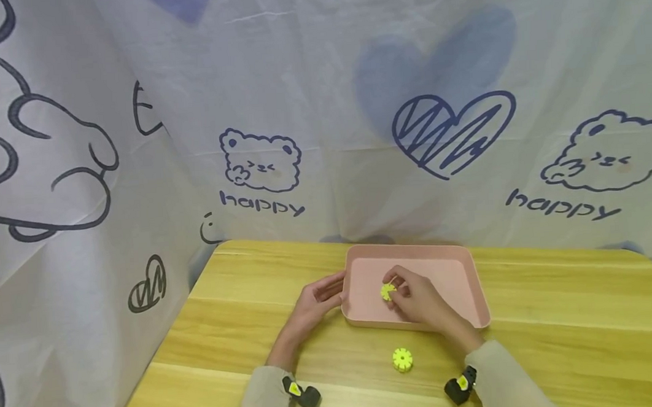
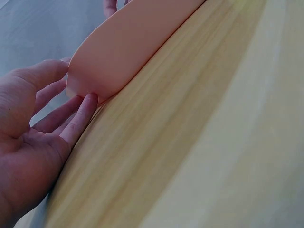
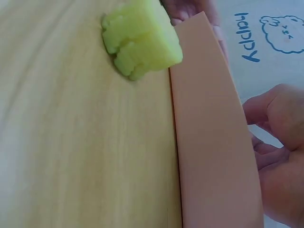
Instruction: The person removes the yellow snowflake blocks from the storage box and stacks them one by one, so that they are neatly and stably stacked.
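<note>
A shallow pink tray lies on the wooden table. Over its inside, my right hand pinches a yellow-green notched disc between thumb and fingers. In the right wrist view the rim hides the fingertips of that hand. My left hand touches the tray's left end with fairly straight fingers, which press its outer wall in the left wrist view. On the table in front of the tray stands a short stack of similar notched discs, seen from its side in the right wrist view.
A white cloth printed with hearts and bears hangs behind the table and along its left. Bare wooden tabletop extends right of the tray and to its left. Both wrists carry small black cameras.
</note>
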Motion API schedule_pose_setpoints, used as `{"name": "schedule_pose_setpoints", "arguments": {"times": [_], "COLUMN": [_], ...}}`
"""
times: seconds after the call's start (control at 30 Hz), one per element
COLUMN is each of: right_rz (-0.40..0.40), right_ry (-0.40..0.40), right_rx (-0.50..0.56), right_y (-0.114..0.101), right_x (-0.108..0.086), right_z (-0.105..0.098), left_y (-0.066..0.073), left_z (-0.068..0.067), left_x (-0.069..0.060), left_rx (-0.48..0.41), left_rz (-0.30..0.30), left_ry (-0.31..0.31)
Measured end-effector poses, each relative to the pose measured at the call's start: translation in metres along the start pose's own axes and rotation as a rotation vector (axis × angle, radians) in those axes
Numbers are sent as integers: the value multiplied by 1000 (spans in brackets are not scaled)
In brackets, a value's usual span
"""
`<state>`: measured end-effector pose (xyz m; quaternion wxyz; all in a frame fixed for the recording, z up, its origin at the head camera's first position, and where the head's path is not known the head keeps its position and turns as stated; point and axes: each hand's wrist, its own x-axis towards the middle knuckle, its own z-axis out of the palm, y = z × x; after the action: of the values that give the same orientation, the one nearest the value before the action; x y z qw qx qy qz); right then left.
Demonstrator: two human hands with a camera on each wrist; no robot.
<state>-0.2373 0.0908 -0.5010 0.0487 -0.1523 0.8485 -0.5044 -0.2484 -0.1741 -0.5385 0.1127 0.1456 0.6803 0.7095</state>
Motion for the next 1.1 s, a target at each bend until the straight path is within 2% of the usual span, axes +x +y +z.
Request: {"name": "schedule_pose_setpoints", "arguments": {"times": [0.17, 0.3, 0.4, 0.7, 0.87, 1.1], "right_rz": [-20, -70, -73, -107, -99, -102], "right_ry": [41, 76, 90, 113, 121, 133], "right_rx": [39, 4, 10, 119, 194, 183], "right_y": [0, -1, -4, -12, -16, -14], "right_x": [-10, -19, -25, -45, -52, -64], "right_z": [-3, -5, -6, -11, -13, -14], "left_y": [1, 2, 2, 2, 3, 1], "left_z": [1, 1, 1, 1, 1, 0], "left_x": [-1, -2, -1, -1, -1, 0], "left_rx": [2, 2, 0, 5, 12, 4], "left_rz": [-1, -1, -12, 3, 7, -4], "left_ry": [6, 7, 8, 0, 0, -1]}}
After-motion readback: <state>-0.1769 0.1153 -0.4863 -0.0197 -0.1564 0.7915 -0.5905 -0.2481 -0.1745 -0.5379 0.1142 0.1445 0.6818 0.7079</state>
